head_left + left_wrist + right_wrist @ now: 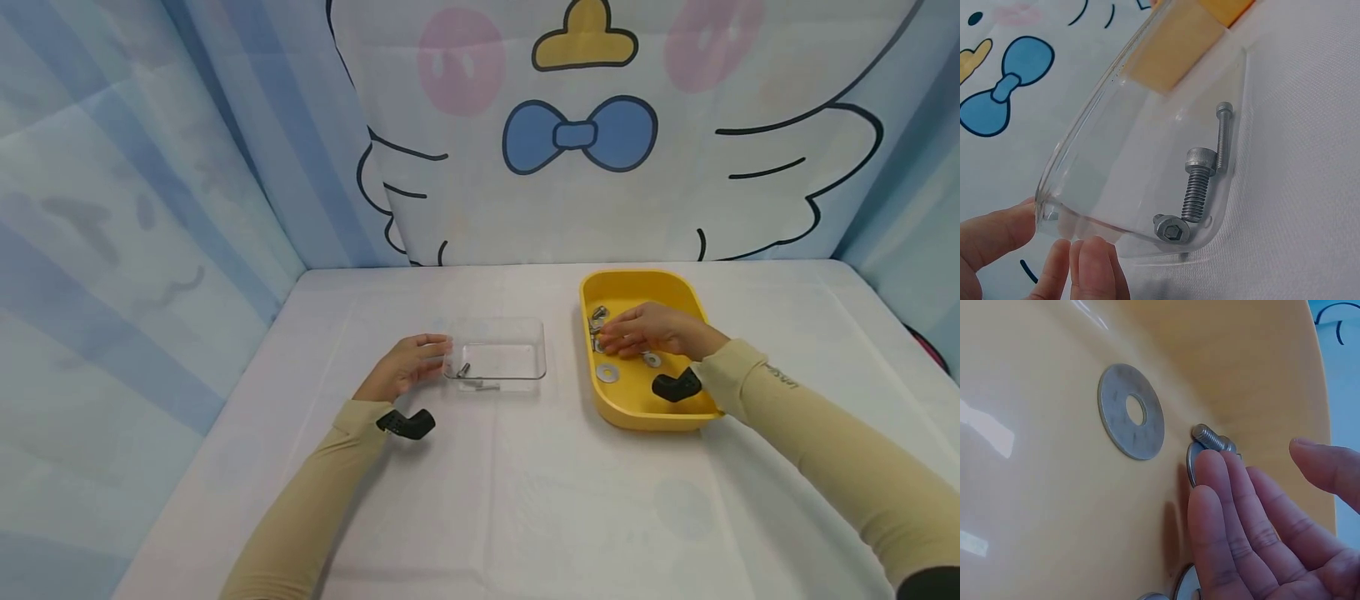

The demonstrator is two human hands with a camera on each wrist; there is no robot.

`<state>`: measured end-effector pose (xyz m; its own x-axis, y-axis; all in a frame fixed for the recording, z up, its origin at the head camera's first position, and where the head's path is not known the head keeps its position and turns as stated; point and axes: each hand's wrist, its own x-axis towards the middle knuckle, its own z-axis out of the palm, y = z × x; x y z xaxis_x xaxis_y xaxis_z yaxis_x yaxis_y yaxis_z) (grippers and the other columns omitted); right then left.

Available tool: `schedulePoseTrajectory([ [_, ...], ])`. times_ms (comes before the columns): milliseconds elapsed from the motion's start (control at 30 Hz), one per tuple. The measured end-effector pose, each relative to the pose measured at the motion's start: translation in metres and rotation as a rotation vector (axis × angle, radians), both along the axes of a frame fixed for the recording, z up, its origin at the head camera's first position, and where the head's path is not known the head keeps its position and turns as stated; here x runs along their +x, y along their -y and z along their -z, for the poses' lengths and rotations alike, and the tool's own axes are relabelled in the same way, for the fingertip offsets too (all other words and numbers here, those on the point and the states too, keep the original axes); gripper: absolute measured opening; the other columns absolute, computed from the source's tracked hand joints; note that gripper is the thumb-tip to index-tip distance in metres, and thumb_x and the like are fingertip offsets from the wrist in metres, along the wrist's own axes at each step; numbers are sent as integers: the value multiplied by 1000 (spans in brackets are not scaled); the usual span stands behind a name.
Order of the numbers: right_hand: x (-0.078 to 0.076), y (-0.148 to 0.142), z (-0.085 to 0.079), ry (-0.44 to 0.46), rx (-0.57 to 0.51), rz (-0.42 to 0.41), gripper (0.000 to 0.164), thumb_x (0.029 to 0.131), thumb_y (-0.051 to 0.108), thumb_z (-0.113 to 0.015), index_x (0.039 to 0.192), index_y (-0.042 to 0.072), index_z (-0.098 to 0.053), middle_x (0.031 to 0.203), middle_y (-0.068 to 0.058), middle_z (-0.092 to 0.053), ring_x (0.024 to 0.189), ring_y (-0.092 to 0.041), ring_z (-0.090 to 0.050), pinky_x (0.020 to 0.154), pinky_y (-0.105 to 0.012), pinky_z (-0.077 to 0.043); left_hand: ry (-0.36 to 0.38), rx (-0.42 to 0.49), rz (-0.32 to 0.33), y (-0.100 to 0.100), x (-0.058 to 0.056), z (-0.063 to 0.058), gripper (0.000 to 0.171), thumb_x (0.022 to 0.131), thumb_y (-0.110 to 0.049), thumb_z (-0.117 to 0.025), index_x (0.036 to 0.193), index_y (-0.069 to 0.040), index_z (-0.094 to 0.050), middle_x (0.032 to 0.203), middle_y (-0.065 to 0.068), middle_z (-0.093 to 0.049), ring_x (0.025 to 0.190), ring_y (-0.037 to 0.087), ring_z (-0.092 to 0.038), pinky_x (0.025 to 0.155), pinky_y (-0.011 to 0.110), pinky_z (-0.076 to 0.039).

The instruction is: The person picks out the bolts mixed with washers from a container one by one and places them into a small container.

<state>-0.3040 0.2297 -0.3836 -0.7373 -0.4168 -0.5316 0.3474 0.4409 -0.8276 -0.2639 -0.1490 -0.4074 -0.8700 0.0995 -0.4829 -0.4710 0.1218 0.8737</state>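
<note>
My left hand (408, 362) is at the left end of a clear plastic box (529, 354); its thumb tip and fingertips touch the end wall near the rim. Inside that box lie several socket-head bolts (1195, 194), gathered in one corner. Over at the right, my right hand (648, 331) reaches into a yellow tray (633, 402). Its fingers extend side by side, with the thumb spread apart. A threaded bolt (1208, 437) leans over a washer right at those fingertips. A large flat washer (1113, 419) lies close by on the tray floor.
More washers (652, 360) and bolts (599, 312) lie in the tray, mostly along its left wall. White cloth (495, 492) covers the table. A printed curtain (465, 208) hangs at the back edge. Each wrist carries a black device (408, 425).
</note>
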Motion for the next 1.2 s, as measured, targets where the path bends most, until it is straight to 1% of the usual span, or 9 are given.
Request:
schedulePoseTrajectory([
  [167,-1,-1,1,29,-15,2,51,98,21,-51,136,-12,-39,100,1,-72,92,-10,-68,88,-26,-53,1,1,-2,0,0,0,48,92,-13,-60,137,-3,-45,142,13,-44,88,6,-56,71,13,-50],
  [333,-3,0,5,36,-16,-2,48,100,19,-47,135,-13,-39,101,0,-71,91,-10,-68,87,-26,-54,1,-1,-3,0,1,0,48,92,-13,-60,137,-3,-45,141,13,-45,90,7,-55,73,13,-50],
  [567,-5,3,6,67,-22,-23,47,102,19,-41,135,-14,-40,100,0,-71,90,-10,-67,86,-25,-54,-12,-2,14,0,2,0,48,93,-14,-59,137,-2,-45,142,13,-44,93,8,-55,75,14,-50],
  [733,-6,3,7,77,-34,-18,45,102,19,-40,133,-13,-43,97,0,-71,88,-10,-68,84,-24,-54,-11,4,22,1,2,1,48,93,-13,-59,138,-3,-44,142,13,-44,97,9,-55,76,15,-50],
  [867,-8,4,7,78,-38,-26,44,102,18,-39,132,-13,-44,96,1,-72,87,-9,-68,83,-24,-55,-11,3,23,2,2,1,48,93,-14,-58,138,-2,-44,143,13,-44,99,10,-55,79,16,-50],
  [1100,-9,5,5,81,-30,-34,46,103,18,-35,136,-15,-37,95,1,-72,86,-9,-68,82,-23,-55,-6,3,13,2,0,4,48,93,-13,-59,138,-3,-44,142,13,-44,93,8,-55,75,15,-50],
  [1200,-9,6,5,89,-30,-29,46,103,18,-34,137,-14,-36,95,1,-72,86,-9,-68,82,-22,-55,-9,3,14,2,0,4,48,93,-14,-59,138,-3,-44,142,13,-44,94,8,-55,76,15,-50],
])
